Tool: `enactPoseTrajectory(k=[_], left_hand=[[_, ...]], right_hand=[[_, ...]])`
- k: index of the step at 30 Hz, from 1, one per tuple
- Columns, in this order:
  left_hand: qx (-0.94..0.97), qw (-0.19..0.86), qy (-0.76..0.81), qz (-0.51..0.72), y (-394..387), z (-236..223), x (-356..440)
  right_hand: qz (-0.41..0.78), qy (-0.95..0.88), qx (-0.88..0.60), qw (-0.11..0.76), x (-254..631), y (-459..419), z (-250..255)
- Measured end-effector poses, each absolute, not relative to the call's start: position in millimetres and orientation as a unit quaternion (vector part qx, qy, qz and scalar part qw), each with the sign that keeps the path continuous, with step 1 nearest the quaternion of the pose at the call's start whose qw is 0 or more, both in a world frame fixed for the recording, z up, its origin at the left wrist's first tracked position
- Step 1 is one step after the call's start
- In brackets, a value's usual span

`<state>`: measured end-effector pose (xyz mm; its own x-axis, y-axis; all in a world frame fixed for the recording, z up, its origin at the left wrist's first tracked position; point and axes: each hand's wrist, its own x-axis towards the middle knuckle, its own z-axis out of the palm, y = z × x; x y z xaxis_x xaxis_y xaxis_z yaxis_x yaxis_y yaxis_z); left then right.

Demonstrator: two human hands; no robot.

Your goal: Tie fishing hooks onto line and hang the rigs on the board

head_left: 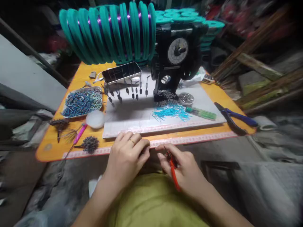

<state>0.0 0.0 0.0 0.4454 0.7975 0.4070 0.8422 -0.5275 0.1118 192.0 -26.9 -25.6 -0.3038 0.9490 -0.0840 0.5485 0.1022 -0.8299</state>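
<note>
Left hand [127, 154]: fingers bent, thumb and index close together, at the front edge of the yellow table [53, 143]; cannot tell if anything small is pinched there. Gold ring [133, 142] on 1 finger. Right hand [182, 160]: curled part-closed around red-handled pliers [174, 176], index stretched toward left hand, fingertips near it but apart. Pliers sit in the palm, handle end pointing down toward the lap, just in front of the table edge; how far their jaws are spread, cannot tell.

Ahead of hands: white board [132, 118] flat on table, measuring tape strip [189, 139] along table edge. On board: loose cyan pieces [170, 112], green tube [201, 113], round dish [188, 104] of metallic bits, black machine [163, 41] with dial, teal spools [106, 33] in a row up top, small dark weights [136, 94] hanging.

Left side: tray [102, 94] of blue pieces, white round dish [95, 119], pink-handled tool [80, 133], dark spiky bundle [88, 144]. Right side: blue-handled pliers [227, 115], lying open.
</note>
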Motion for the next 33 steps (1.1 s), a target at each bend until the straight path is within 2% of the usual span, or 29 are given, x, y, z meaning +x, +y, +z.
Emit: enactPoseTrajectory(k=[8,15,19,26,33], left_hand=[[-0.831,-0.006,-0.522,-0.191,4,5,4],[-0.832,-0.011,-0.524,-0.183,5,7,5],[-0.833,-0.003,-0.521,-0.184,5,8,5],[-0.833,-0.008,-0.504,-0.227,-3,6,-8],[-0.830,-0.016,-0.507,-0.234,-8,1,-22]], right_hand=[[0.202,-0.782,-0.501,0.312,190,-25,-32],[0.135,-0.802,-0.476,0.335,186,-22,-36],[0.078,-0.825,-0.465,0.311,186,-22,-38],[-0.089,-0.855,-0.460,0.220,189,-23,-25],[-0.140,-0.861,-0.449,0.194,187,-22,-18]])
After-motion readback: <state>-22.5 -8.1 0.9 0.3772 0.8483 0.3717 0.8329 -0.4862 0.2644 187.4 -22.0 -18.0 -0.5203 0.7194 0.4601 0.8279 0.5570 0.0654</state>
